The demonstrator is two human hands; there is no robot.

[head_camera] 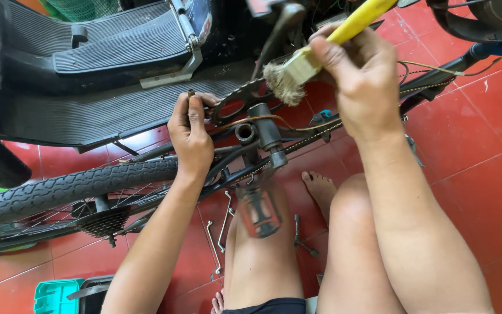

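the right hand (362, 81) has its fingers closed around the yellow handle of a paintbrush (306, 63), whose frayed, dirty bristles sit just above the chainring (240, 100) of a bicycle lying on its side on the red tiled floor (472, 151). the left hand (190, 131) has its fingers closed on the chainring's edge, pinching it beside the open bottom bracket (245, 132).

the brush looks light and stiff in the handle, soft and splayed at the tip; holding it well up the handle, as here, seems right. the chainring looks like rigid toothed metal, likely greasy and slippery, with sharp teeth, so a hold on the flat face near the rim seems safer than on the teeth. it is fixed to a heavy frame and would not lift freely.

counted: one brush, one chainring, one rear tyre (71, 189) with one sprocket cluster (104, 222), one pedal (259, 210), about three spanners (223, 229) on the floor between the legs, and one green crate (56, 295).
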